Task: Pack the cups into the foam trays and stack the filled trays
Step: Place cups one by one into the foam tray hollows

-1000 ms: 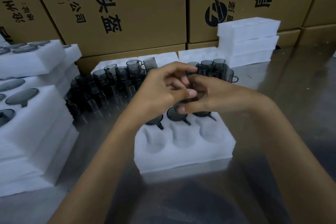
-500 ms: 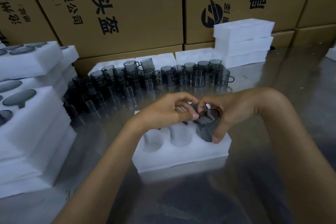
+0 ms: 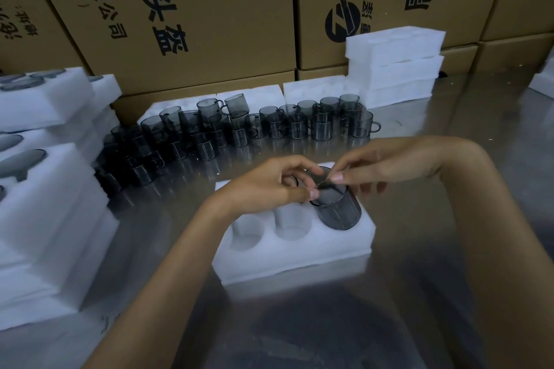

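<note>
A white foam tray (image 3: 299,260) with round pockets lies on the metal table in front of me. A smoky grey glass cup (image 3: 338,214) sits tilted in its front right pocket, partly sunk in. My left hand (image 3: 263,186) pinches the cup's rim from the left with thumb and fingers. My right hand (image 3: 389,165) pinches the same rim from the right with thumb and forefinger. The two front pockets to the left of the cup hold nothing. My hands hide most of the back row; a dark cup rim shows between my left fingers.
Several loose grey cups (image 3: 269,126) stand in rows behind the tray. Stacked trays with cups in them (image 3: 45,204) fill the left side. Foam trays without cups (image 3: 392,63) are piled at the back right, against printed cardboard boxes (image 3: 209,9).
The cup, held above the tray a second ago, has come down into the front right pocket. My right hand has shifted from the cup's side to its rim.
</note>
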